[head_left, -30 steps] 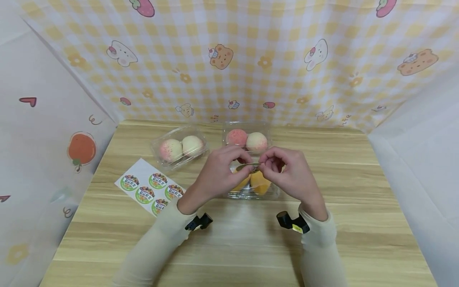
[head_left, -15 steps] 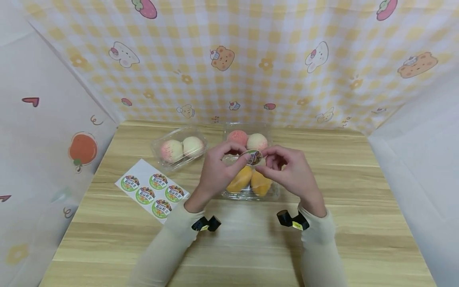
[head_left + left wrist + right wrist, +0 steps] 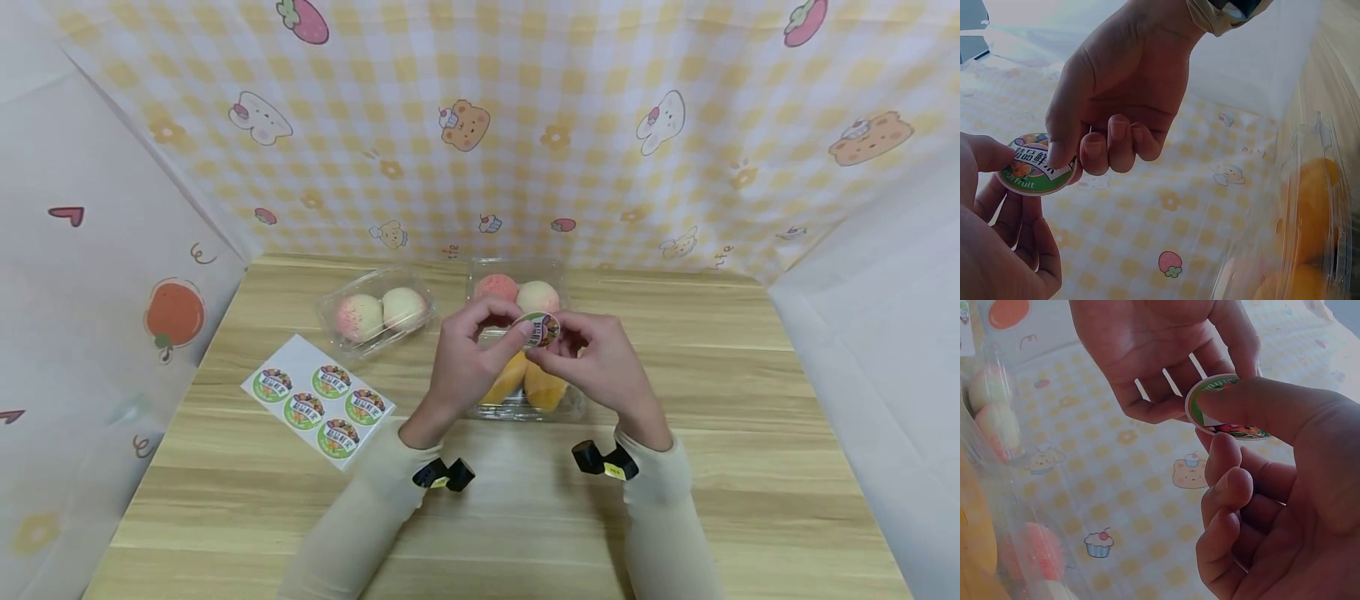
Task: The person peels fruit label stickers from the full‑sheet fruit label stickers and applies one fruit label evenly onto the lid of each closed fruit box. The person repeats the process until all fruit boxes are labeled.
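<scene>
A round fruit sticker point(image 3: 547, 328), printed in green with colourful fruit and dark characters, is pinched between both hands. My left hand point(image 3: 477, 357) grips its left part with the thumb on the printed face. At the opposite edge, my right hand point(image 3: 597, 360) pinches it between thumb and fingertips; in the right wrist view the thumb covers part of the sticker point(image 3: 1242, 429). Below the hands stands a clear plastic box point(image 3: 517, 410) holding yellow mango-like fruits point(image 3: 545, 385), partly hidden by the hands. The left wrist view shows the sticker point(image 3: 1038, 181) with its print facing the camera.
A white sticker sheet point(image 3: 296, 352) with several round stickers lies on the left of the wooden table point(image 3: 510, 533). Behind it is a clear box point(image 3: 381, 342) of two pink-and-white peaches point(image 3: 405, 308). Another peach box point(image 3: 517, 265) stands behind the mango box. A checked cloth point(image 3: 555, 175) hangs behind.
The sticker has turned from nearly edge-on to show its printed face and moved slightly up and right. My left hand has shifted right; the sheet is now fully uncovered.
</scene>
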Available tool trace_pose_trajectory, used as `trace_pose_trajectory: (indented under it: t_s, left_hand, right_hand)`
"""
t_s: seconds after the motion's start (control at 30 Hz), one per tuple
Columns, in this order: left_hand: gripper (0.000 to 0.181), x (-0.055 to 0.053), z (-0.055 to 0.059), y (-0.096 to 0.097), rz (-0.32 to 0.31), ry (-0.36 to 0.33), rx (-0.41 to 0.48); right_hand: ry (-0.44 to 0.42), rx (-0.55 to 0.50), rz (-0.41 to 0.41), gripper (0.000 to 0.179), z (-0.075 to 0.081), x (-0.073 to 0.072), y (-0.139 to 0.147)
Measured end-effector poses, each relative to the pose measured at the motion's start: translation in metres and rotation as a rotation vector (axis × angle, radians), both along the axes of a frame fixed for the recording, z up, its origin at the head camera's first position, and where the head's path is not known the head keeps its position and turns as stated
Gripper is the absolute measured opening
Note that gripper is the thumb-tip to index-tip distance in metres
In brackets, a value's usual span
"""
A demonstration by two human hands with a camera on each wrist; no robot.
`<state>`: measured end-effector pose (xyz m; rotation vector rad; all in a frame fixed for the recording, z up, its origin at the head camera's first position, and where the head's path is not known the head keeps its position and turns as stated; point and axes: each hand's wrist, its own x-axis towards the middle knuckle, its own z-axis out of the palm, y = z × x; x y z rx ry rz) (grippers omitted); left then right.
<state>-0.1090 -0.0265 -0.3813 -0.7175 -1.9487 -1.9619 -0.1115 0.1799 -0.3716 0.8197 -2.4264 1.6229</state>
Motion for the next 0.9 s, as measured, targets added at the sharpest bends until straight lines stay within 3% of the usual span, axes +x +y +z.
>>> trace_pose_trajectory:
  t_s: [0.4, 0.73, 0.9]
  left_hand:
    - [0.012, -0.002, 0.001, -0.002, 0.029, -0.041, -0.025]
    - [0.011, -0.005, -0.005, -0.009, 0.038, -0.075, -0.046]
    - [0.011, -0.006, -0.008, -0.012, 0.034, -0.109, -0.06]
  right_hand:
    - [-0.009, 0.016, -0.023, 0.008, 0.002, 0.002, 0.001]
    - [-0.021, 0.006, -0.021, 0.005, 0.003, 0.0, 0.005]
    - [-0.087, -0.004, -0.042, 0.005, 0.002, -0.002, 0.009]
